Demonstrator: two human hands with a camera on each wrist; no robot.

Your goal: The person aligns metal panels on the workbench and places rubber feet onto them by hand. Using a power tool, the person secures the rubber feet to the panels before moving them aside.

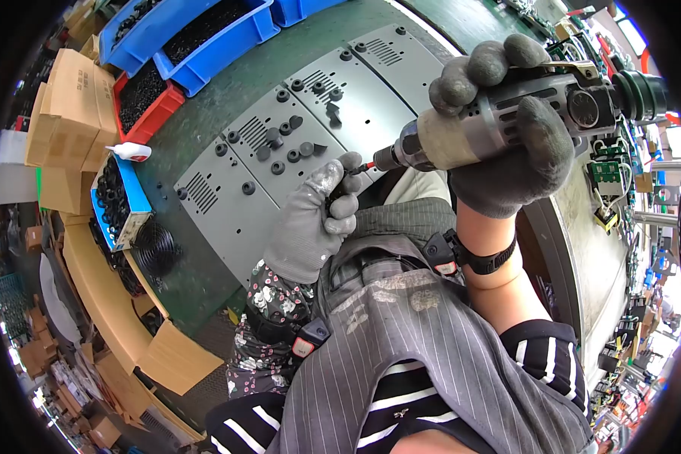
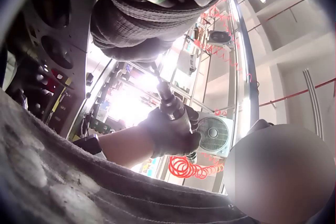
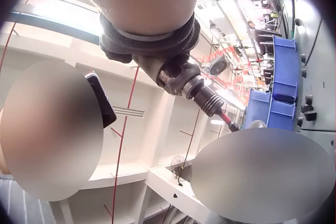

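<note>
My gloved right hand [image 1: 539, 155] grips a power screwdriver [image 1: 450, 136], its fingers and thumb wrapped round the body. The tool points left, and its red-banded bit [image 1: 366, 166] reaches my left fingertips. With curled, gloved fingers, my left hand [image 1: 306, 227] pinches a small black part [image 1: 348, 173] at the bit's tip; the fingers mostly hide it. Below both hands lie grey slotted metal panels [image 1: 363, 113] with several round black feet [image 1: 278, 167] on them. The screwdriver also shows in the right wrist view, with a dark piece [image 3: 234, 127] at its bit.
Blue bins [image 1: 204, 64] and a red bin [image 1: 163, 104] of small black parts stand at the back left. A white bottle [image 1: 132, 152], a blue box [image 1: 135, 198] of black rings and cardboard boxes [image 1: 76, 106] line the left. Circuit boards [image 1: 609, 178] lie on the right.
</note>
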